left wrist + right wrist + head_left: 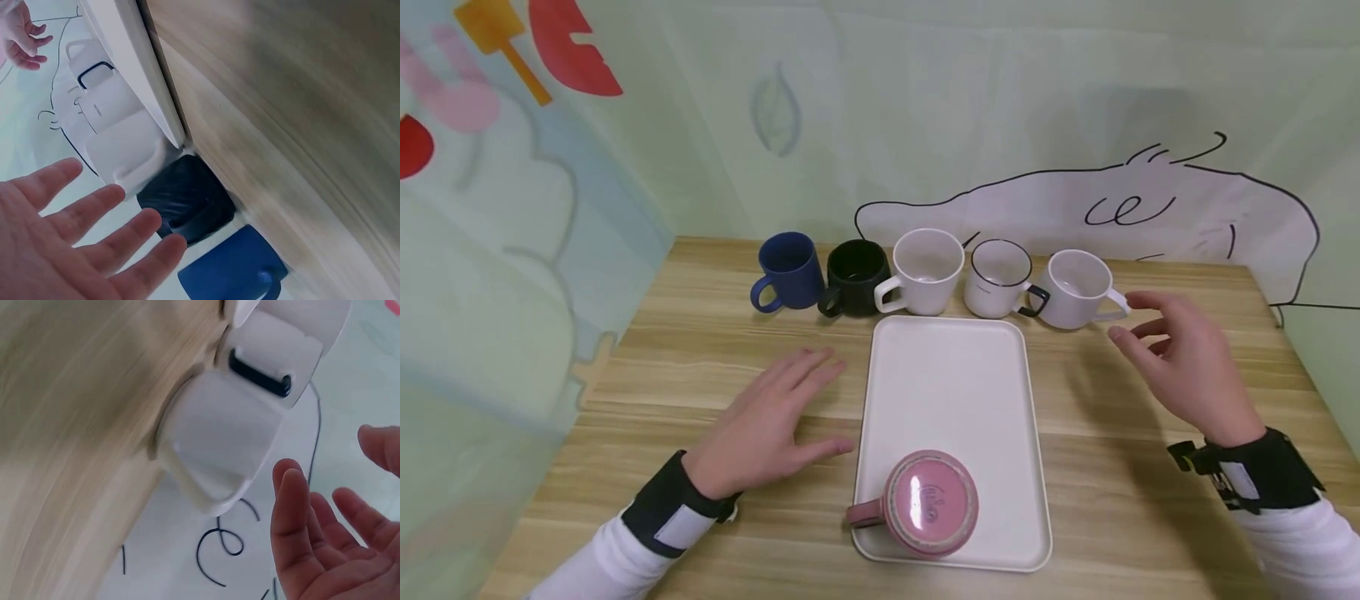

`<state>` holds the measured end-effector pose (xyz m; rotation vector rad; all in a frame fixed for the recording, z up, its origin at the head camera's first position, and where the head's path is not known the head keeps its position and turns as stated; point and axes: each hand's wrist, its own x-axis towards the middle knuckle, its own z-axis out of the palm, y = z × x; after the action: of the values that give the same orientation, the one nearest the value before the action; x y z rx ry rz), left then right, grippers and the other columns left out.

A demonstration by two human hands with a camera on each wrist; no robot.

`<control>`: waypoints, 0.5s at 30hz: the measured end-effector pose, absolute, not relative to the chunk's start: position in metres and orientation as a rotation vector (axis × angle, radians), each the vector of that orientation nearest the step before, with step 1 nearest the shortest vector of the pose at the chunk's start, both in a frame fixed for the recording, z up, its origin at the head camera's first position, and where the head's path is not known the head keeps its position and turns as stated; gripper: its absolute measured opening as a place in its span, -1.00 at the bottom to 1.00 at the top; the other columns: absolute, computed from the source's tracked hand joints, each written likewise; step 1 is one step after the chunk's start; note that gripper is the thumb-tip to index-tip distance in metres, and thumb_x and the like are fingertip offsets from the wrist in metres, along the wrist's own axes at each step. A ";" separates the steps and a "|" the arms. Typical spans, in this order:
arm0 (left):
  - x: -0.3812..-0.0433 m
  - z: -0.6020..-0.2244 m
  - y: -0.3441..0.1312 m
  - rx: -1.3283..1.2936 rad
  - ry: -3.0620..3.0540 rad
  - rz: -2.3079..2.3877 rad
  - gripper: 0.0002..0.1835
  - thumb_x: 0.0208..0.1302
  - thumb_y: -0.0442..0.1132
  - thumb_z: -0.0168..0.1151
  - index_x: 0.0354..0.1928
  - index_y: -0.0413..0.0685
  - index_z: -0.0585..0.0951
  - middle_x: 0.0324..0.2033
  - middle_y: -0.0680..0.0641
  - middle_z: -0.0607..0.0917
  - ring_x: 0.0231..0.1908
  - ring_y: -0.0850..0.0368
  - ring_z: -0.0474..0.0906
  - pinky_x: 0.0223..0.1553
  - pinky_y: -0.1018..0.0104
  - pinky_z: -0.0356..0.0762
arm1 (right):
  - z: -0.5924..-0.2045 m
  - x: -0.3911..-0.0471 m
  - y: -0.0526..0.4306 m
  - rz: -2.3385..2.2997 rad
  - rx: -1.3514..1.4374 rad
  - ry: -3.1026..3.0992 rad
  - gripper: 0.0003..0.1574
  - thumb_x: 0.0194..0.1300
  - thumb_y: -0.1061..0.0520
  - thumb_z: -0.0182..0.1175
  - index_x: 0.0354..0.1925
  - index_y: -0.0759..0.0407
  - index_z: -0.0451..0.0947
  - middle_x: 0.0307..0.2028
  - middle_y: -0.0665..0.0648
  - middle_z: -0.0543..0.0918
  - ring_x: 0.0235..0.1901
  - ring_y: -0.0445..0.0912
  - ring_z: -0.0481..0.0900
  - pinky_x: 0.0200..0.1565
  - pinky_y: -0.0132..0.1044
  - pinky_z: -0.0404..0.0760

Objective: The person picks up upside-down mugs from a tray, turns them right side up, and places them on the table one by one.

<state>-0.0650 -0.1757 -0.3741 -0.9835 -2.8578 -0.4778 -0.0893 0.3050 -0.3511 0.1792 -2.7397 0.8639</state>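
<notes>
My right hand (pixel 1191 367) hovers beside the handle of the rightmost white mug (pixel 1078 287), fingers loosely bent with nothing between them. In the right wrist view a gap shows between the fingers and that mug (pixel 219 428). My left hand (pixel 767 421) is spread out left of the white tray (pixel 951 375), holding nothing. A pink mug (pixel 931 504) stands upside down on the tray's near end, its handle pointing left over the rim. Left of the rightmost mug is a white mug with a black rim and handle (pixel 992 283).
Further left along the back stand a larger white mug (pixel 925 279), a black mug (pixel 856 283) and a blue mug (pixel 790 271), all upright. A printed cloth (pixel 1000 100) hangs behind the wooden table (pixel 700 333), and another covers the left side.
</notes>
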 end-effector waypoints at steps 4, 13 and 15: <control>-0.056 -0.372 -0.173 -1.040 -2.842 -0.556 0.00 0.05 0.47 0.28 0.46 0.09 0.35 0.41 -0.02 0.33 0.39 -0.06 0.23 0.34 -0.05 0.21 | -0.349 -0.077 0.297 0.831 0.294 -2.743 -0.36 0.31 -0.02 0.34 0.26 0.19 0.47 0.10 0.22 0.53 -0.16 0.07 0.64 -0.31 -0.65 0.47; -0.037 -0.373 -0.164 -1.249 -2.811 -0.700 -0.04 -0.02 0.54 0.25 0.31 0.05 0.48 0.22 0.10 0.49 0.25 0.18 0.36 0.25 0.15 0.37 | -0.352 -0.056 0.285 0.672 0.702 -2.743 -0.29 0.14 0.14 0.46 0.25 0.08 0.48 0.07 -0.01 0.57 -0.19 -0.20 0.58 -0.30 -0.37 0.62; -0.032 -0.375 -0.162 -1.284 -2.810 -0.728 -0.07 -0.02 0.52 0.27 0.27 0.05 0.50 0.19 0.12 0.50 0.22 0.19 0.40 0.21 0.14 0.42 | -0.354 -0.052 0.282 0.658 0.773 -2.739 -0.30 0.11 0.16 0.47 0.22 0.06 0.50 0.09 -0.04 0.56 -0.15 -0.21 0.56 -0.27 -0.35 0.63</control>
<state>-0.0325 -0.1624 -0.3752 -1.2838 -2.8096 -0.7285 -0.0518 0.2823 -0.3539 0.7732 -2.7387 0.6582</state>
